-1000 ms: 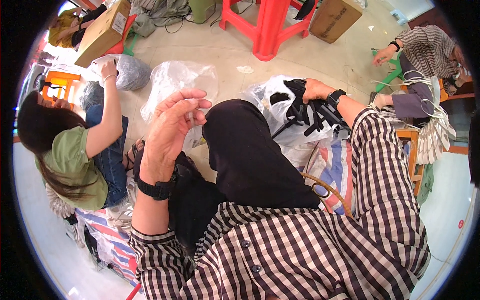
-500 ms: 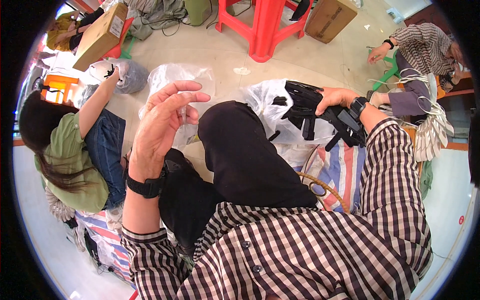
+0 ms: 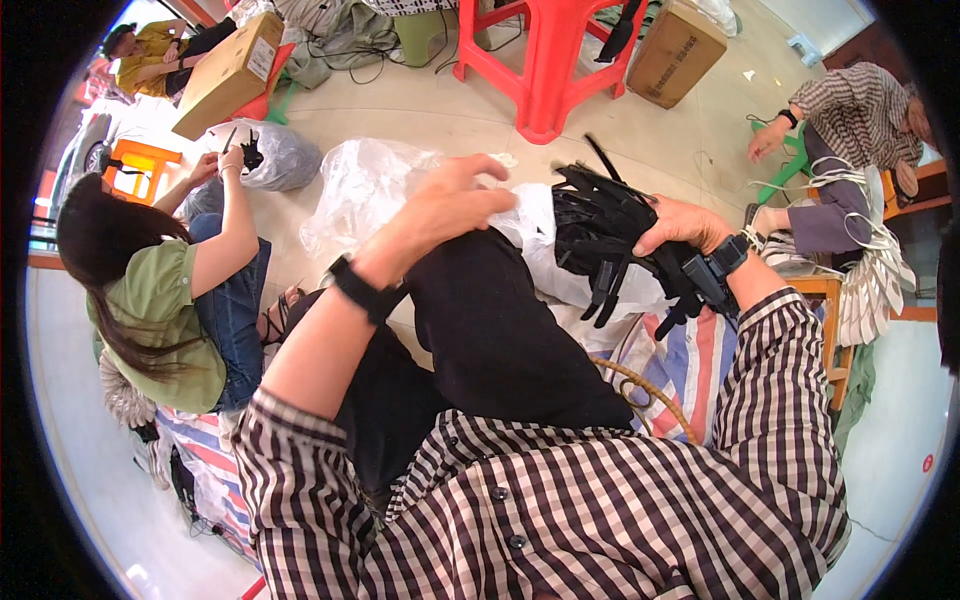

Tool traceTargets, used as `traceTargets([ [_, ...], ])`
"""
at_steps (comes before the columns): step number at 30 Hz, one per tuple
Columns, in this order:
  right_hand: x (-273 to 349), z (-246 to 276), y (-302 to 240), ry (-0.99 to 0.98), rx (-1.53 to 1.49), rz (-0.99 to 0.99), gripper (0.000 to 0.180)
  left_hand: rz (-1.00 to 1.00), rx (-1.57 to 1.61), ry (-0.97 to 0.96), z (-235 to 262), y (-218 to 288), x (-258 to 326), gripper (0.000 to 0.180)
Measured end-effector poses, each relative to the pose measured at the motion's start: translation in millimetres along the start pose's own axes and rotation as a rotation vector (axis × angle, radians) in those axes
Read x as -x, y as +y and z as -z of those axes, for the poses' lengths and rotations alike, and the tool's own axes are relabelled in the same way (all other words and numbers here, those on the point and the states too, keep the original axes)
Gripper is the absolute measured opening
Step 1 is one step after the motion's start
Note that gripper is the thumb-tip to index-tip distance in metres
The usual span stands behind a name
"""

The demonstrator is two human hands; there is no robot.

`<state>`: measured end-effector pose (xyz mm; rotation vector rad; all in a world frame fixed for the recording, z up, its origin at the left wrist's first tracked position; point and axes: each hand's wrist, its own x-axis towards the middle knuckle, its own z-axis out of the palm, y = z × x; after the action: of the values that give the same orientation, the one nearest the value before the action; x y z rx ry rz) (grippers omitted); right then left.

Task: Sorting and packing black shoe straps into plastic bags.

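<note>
The left hand (image 3: 445, 205) is hovering over the raised knee (image 3: 490, 300) with fingers loosely spread, gripping nothing. The right hand (image 3: 680, 222) is closing around a bundle of black straps (image 3: 600, 235), holding it above a clear bag (image 3: 545, 250). Beyond, a red stool (image 3: 545, 60) is standing on the floor (image 3: 430, 105).
</note>
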<state>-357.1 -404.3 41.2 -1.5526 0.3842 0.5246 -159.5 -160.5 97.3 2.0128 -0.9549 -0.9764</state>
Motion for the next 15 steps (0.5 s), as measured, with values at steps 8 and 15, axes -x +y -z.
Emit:
traceTargets([
  [8, 4, -5, -27, 0.062, -0.005, 0.086, 0.071, 0.132, -0.019, -0.249, 1, 2, -43, 0.041],
  [15, 32, -6, -41, 0.379, -0.198, 0.352, 0.085, -0.054, 0.461, -0.103, 39, -12, -35, 0.039],
])
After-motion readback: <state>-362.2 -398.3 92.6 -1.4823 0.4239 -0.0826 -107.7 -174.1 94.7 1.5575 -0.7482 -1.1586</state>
